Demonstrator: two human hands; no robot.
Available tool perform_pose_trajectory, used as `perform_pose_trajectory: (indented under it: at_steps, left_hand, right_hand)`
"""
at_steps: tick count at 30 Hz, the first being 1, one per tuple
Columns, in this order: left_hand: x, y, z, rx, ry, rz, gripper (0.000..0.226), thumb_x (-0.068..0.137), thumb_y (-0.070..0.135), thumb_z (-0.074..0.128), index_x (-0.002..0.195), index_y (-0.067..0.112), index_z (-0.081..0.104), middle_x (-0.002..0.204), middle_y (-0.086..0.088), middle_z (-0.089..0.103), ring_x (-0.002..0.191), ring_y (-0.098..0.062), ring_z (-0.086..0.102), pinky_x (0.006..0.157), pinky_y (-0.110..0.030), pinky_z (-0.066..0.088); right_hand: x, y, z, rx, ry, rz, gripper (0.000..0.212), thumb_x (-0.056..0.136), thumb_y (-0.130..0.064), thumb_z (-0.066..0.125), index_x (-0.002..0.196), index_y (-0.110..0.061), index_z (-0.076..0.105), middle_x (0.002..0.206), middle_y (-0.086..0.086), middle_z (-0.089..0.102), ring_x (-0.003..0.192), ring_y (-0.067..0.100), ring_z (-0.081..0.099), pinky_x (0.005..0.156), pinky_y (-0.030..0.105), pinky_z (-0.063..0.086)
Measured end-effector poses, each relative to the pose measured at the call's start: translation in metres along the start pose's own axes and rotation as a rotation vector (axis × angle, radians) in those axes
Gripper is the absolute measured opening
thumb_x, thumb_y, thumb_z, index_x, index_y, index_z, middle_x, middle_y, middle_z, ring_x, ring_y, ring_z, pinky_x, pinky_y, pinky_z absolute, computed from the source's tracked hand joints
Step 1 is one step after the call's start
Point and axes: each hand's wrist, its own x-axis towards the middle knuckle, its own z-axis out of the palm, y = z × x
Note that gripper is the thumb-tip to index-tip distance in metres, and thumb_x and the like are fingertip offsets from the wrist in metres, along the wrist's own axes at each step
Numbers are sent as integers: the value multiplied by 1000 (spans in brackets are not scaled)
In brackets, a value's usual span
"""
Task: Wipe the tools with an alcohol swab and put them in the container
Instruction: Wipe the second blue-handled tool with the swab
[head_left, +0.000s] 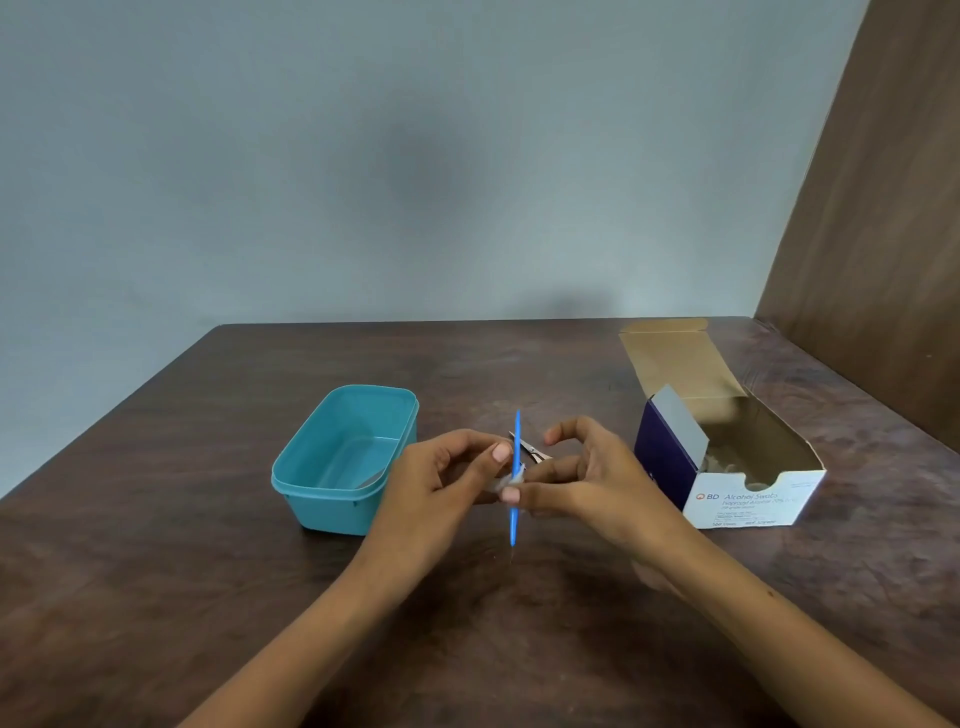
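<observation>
Head view: landmark = teal container (343, 460), open, no lid, on brown table (156, 597). Just right of the container, both hands are up over the table w/ a thin blue tool (515, 478) upright between them. Left hand (447, 480) pinches a white alcohol swab (506, 482) against the tool's mid-shaft, thumb + fingers curled round it. Right hand (587, 475) pinches the tool at about the same spot, index + thumb arched open above, lower fingers curled at the shaft. Small scissors (530, 451) lie on the table behind the tool, right of the container, prob not wiped yet. Something greyish inside the container near its front wall, can't tell what. Swab box (737, 467), flap open, well right of the container.

Step in hand (my read): wiping the blue tool. To do it well: keep the swab wrapped round the shaft, slide end to end, roll the tool w/ the right hand so all sides get covered, incl. both tips. Shift the right grip so the held patch gets wiped too. Then drop it left into the container, no touching the table.
</observation>
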Motion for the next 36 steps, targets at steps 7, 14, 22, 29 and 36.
perform_pose_trajectory:
  at_steps: [7, 14, 22, 29, 36]
  left_hand:
    - [-1, 0, -1, -108, 14, -67, 10, 85, 17, 65, 87, 12, 74, 80, -2, 74, 77, -11, 70, 67, -15, 52]
    - [-3, 5, 2, -292, 20, -87, 17, 82, 17, 65, 93, 9, 74, 93, -2, 76, 93, -11, 70, 79, -18, 54]
    - [-3, 8, 1, -435, 12, -101, 27, 74, 20, 66, 94, 4, 73, 102, -3, 74, 103, -14, 67, 90, -28, 53]
    - [-5, 8, 5, -506, -1, -138, 27, 76, 19, 62, 96, 3, 71, 103, -5, 74, 103, -16, 67, 89, -27, 54]
    - [-6, 11, 6, -596, -5, -185, 28, 81, 17, 57, 100, 2, 70, 103, -9, 73, 101, -18, 68, 79, -23, 56]
  right_hand:
    - [-4, 0, 4, -71, -64, -30, 36, 65, -10, 83, 93, -3, 63, 77, 3, 76, 75, 11, 72, 64, 14, 53]
    - [-4, -1, 3, 131, -19, -50, 27, 66, -11, 80, 88, 0, 70, 81, 6, 75, 78, 12, 72, 68, 19, 56]
    - [0, -4, -6, 278, -271, 173, 13, 74, -8, 74, 86, -9, 69, 100, 12, 73, 96, 21, 70, 84, 31, 56]
    - [0, -9, -17, 157, -409, 307, 15, 64, -15, 76, 79, -13, 74, 90, 8, 74, 84, 16, 71, 78, 29, 58]
    - [-1, -7, -12, 258, -319, 228, 15, 65, -10, 75, 80, -11, 71, 90, 10, 75, 86, 18, 71, 74, 28, 58]
